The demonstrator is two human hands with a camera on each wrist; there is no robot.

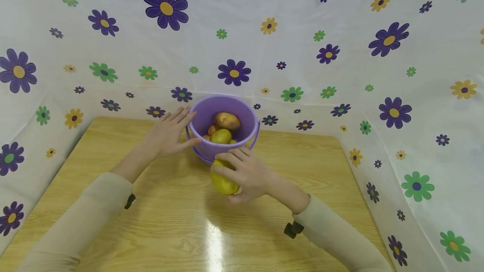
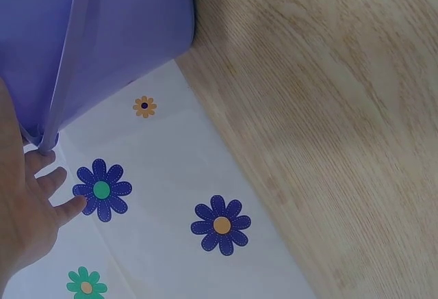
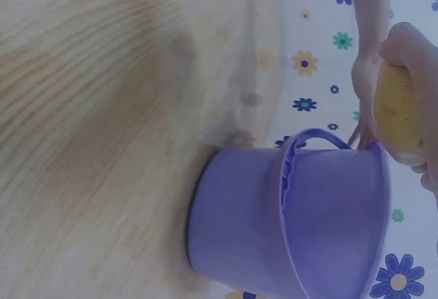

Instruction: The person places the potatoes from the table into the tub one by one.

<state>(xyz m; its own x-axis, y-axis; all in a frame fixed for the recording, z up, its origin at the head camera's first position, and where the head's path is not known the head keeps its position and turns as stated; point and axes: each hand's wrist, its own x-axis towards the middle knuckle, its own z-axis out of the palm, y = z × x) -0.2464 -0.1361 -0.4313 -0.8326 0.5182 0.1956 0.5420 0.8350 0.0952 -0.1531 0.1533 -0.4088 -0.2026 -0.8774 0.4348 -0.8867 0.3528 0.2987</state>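
Observation:
A purple bucket [image 1: 206, 148] stands near the back of the table in the head view. Inside it lie a brown potato [image 1: 227, 121], a yellow-green fruit [image 1: 221, 137] and other pieces partly hidden by the wall. My left hand [image 1: 169, 131] rests at the bucket's left rim, fingers extended and thumb spread toward the front. In front of the bucket, my right hand [image 1: 251, 174] grips a yellow mango [image 1: 224, 179], its fingers over the top. The right wrist view shows the speckled mango [image 3: 397, 111] close to the bucket's rim.
The wooden table [image 1: 166, 221] carries the bucket. A white flowered sheet [image 1: 242, 32] rises behind the table and along both sides. The bucket's thin purple handle [image 3: 286, 196] hangs down against its outer wall.

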